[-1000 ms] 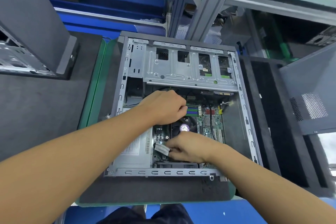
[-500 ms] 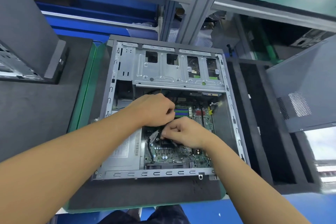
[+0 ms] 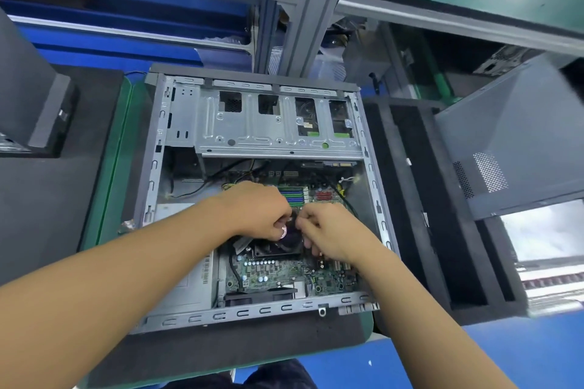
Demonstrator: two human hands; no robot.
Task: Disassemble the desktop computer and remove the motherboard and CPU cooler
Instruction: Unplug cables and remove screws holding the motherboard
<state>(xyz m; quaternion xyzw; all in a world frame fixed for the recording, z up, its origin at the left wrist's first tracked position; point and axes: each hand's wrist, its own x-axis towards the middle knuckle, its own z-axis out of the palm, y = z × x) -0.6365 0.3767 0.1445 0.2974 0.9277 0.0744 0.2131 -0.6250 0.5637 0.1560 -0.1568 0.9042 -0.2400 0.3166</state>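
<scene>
Two hands work inside one open grey sheet-metal computer case (image 3: 252, 313), which lies flat on the black-matted worktop (image 3: 221, 347). Left hand (image 3: 259, 215): fingers curled over the upper-left edge of the black square CPU cooler (image 3: 275, 248). Right hand (image 3: 328, 234): fingers curled at its right edge. Cooler sits on the green motherboard (image 3: 278, 271), mid-case, just below the blue-and-green memory slots (image 3: 292, 194).
</scene>
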